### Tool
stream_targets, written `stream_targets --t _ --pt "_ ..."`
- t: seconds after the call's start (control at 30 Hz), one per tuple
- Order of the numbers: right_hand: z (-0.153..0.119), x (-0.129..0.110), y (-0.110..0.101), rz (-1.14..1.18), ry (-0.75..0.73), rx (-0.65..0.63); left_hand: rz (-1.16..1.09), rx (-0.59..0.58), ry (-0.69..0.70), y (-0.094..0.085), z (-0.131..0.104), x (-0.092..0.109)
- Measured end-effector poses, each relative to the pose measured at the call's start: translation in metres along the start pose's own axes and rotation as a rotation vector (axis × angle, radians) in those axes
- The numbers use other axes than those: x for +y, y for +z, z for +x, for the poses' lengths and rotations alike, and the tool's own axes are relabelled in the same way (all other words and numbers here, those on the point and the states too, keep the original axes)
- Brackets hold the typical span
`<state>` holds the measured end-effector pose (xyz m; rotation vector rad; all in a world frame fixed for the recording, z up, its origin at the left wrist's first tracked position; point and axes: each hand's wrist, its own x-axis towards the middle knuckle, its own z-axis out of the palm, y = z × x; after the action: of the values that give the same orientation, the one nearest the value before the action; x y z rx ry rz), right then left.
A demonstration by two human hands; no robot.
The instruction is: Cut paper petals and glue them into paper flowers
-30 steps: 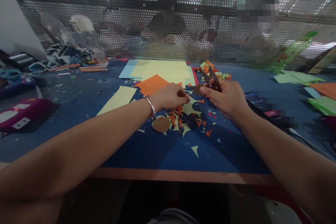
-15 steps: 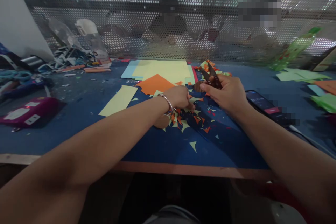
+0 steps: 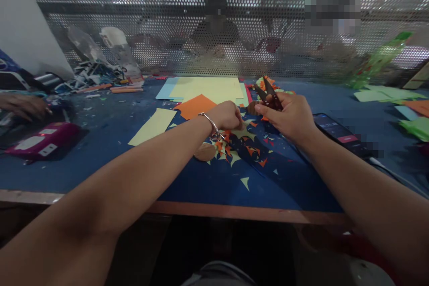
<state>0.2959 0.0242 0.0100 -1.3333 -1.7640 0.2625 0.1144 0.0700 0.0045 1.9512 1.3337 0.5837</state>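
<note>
My right hand (image 3: 291, 116) is wrapped round dark scissors (image 3: 270, 94), whose blades stand apart and point up and left. My left hand (image 3: 228, 116), with a silver bracelet at the wrist, is closed above paper scraps; what its fingertips hold, if anything, is hidden. Orange and pale yellow scraps (image 3: 235, 158) lie below it, beside a round brown disc (image 3: 205, 152). An orange sheet (image 3: 196, 106) and a pale yellow strip (image 3: 152, 126) lie left of my left hand. Behind them are stacked yellow sheets (image 3: 208, 87).
A phone (image 3: 338, 134) lies right of my right hand. Another person's hand (image 3: 25, 105) is at the far left, near a magenta box (image 3: 43, 140). Bottles (image 3: 117, 49) and a green bottle (image 3: 382, 62) stand along the perforated metal panel (image 3: 161, 22).
My left hand has risen slightly and its fingers have drawn in from the scraps. Another person's hand has come in at the far left. My right hand keeps the scissors.
</note>
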Motion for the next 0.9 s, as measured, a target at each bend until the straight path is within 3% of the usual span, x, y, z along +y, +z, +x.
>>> stream_targets --t 0.17,0.37,0.6,0.9 --pt "-0.004 -0.001 0.0 0.127 0.069 -0.064 -0.296 0.118 -0.029 -0.013 -0.005 -0.013" --pt "-0.007 -0.009 0.006 0.243 0.151 -0.216 -0.623 0.09 -0.077 -0.012 -0.027 -0.027" --pt "-0.009 -0.008 0.013 0.256 0.147 -0.374 -0.766 0.017 -0.054 -0.001 -0.045 -0.023" --pt "-0.012 -0.012 0.015 0.228 0.106 -0.395 -0.863 -0.047 0.026 0.002 -0.054 -0.023"
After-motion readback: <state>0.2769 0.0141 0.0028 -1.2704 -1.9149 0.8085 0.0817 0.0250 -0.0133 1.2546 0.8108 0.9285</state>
